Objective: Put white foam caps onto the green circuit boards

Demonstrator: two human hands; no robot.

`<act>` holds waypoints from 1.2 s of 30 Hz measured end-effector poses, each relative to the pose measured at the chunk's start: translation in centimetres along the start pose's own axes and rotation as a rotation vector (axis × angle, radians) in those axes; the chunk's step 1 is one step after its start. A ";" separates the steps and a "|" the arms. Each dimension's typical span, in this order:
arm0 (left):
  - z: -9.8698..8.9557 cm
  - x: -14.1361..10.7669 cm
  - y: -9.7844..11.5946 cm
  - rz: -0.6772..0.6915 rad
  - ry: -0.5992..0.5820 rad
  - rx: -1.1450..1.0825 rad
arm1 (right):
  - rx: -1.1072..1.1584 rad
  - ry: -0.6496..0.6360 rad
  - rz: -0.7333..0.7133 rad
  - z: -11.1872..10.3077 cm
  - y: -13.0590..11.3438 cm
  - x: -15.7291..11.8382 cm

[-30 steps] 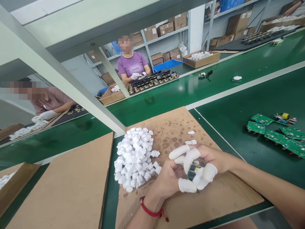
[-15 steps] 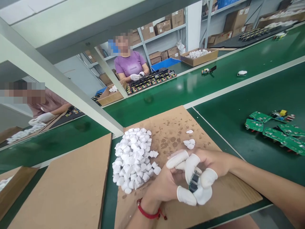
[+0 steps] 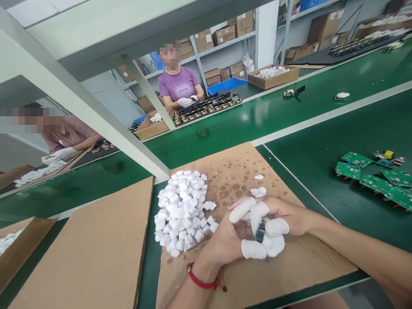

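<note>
Both hands wear white finger cots and meet over the near part of a cardboard sheet (image 3: 299, 257). Between the fingertips is a small circuit board (image 3: 260, 231) with dark parts, mostly covered by fingers. My left hand (image 3: 233, 234), with a red cord bracelet on its wrist, closes around the board from the left. My right hand (image 3: 273, 214) grips it from above and the right. A soft white lump (image 3: 275, 246) is pressed against the board under the right fingers. Left of the hands lies a heap of white putty-like pieces (image 3: 183, 210). Flattened white bits (image 3: 258, 192) rest beyond the fingers.
Several green circuit boards (image 3: 375, 182) lie at the right. A green conveyor (image 3: 222, 133) crosses behind, carrying a board with a black part (image 3: 292, 92) and a white-topped board (image 3: 341, 96). A pale post (image 3: 135, 150) rises beside the heap. Two co-workers sit across the belt.
Items on the conveyor have moved right. My fingers have shifted slightly around the circuit board, and less of its dark side shows. The whole view has shifted a little.
</note>
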State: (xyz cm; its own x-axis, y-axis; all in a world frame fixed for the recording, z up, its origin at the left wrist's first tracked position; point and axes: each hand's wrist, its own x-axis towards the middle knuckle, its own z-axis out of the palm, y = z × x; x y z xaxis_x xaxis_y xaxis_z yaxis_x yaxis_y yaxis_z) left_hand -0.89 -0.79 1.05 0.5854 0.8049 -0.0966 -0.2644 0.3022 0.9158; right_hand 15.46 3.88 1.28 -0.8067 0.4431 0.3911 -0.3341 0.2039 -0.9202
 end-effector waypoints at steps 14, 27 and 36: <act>1.0 0.5 0.0 0.039 0.101 -0.316 | -0.130 0.096 0.094 -0.8 -0.5 -0.4; 0.3 0.6 -0.1 -0.022 0.118 -0.356 | -0.287 0.074 0.112 -1.0 -0.5 -0.1; 0.6 0.9 0.2 -0.030 0.100 -0.245 | 0.143 0.056 0.203 -0.6 0.1 -0.5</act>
State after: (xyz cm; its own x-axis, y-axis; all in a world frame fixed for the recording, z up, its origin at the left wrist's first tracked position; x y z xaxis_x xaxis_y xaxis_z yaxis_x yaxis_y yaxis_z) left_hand 0.05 -0.33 1.34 0.5206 0.8365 -0.1710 -0.4328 0.4312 0.7917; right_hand 16.08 4.18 1.03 -0.8371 0.5112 0.1948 -0.2368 -0.0177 -0.9714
